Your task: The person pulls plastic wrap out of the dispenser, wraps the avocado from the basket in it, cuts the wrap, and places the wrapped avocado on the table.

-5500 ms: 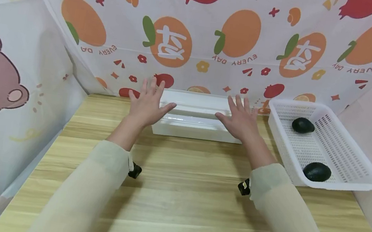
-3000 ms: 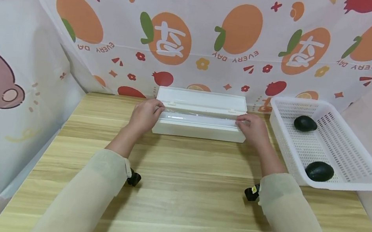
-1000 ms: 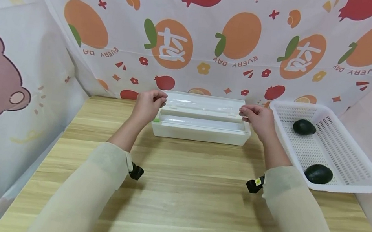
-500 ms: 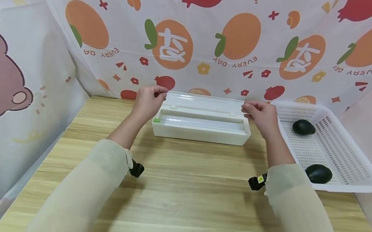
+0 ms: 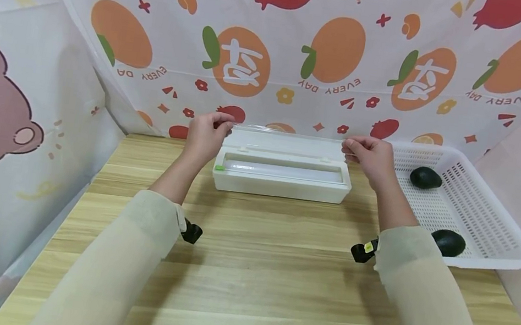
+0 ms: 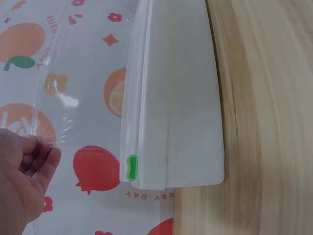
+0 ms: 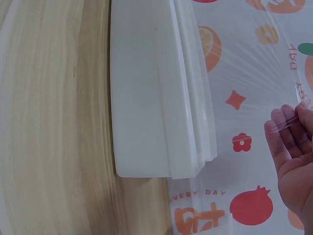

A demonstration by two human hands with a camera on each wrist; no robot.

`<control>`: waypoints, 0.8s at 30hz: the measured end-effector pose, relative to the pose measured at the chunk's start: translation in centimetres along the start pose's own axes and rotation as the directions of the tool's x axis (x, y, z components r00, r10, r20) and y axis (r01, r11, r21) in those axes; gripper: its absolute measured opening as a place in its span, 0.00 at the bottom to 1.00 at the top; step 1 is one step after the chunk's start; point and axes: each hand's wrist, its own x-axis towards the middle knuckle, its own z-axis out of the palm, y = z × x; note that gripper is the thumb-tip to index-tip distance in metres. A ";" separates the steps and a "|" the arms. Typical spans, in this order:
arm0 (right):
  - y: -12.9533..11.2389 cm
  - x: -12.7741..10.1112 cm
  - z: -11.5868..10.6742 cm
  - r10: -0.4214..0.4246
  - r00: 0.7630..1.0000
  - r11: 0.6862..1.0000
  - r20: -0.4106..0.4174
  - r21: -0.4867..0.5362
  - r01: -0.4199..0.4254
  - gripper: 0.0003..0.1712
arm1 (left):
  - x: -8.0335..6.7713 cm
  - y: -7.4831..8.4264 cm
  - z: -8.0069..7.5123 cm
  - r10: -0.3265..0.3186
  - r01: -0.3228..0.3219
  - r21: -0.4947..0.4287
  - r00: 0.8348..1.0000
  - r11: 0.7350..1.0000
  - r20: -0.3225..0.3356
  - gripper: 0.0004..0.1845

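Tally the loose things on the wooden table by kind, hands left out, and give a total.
Cling film dispenser box: 1, white, lid open
Sheet of cling film: 1, clear, pinched at its corners by the left hand and the right hand
Basket: 1, white, perforated
Avocados: 2, dark, in the basket, far and near
Total: 5

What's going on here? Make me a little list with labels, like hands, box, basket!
left hand: pinches the left corner of the clear film
right hand: pinches the film's right corner
film: stretched between both hands, above the box
box: white, long, lid open, roll inside, on the wooden table
green tab: on the box's left end
basket: white, right of the box
avocados: two dark ones inside the basket
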 end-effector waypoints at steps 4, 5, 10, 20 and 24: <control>-0.2 0.2 -0.1 0.001 1.000 1.000 -0.002 0.017 -0.001 0.23 | 0.1 0.1 -0.2 -0.033 0.033 -0.034 0.999 0.999 0.007 0.13; -0.3 0.3 -0.1 0.002 1.000 1.000 -0.004 0.028 -0.002 0.23 | 0.1 0.1 -0.3 -0.040 0.041 -0.044 0.999 0.998 0.006 0.13; -0.8 0.1 -0.3 -0.006 1.000 0.999 0.000 0.054 0.006 0.21 | 0.2 0.4 -0.5 -0.062 0.062 -0.083 0.998 0.995 0.007 0.12; -3.6 -1.1 -0.5 0.017 1.000 0.995 0.019 0.103 -0.019 0.19 | 0.8 1.2 -1.0 -0.092 0.095 -0.104 0.995 0.990 0.026 0.12; -3.7 -0.6 -0.6 -0.006 1.000 0.995 0.018 0.104 0.004 0.19 | 1.0 1.3 -1.3 -0.092 0.094 -0.111 0.995 0.989 0.024 0.12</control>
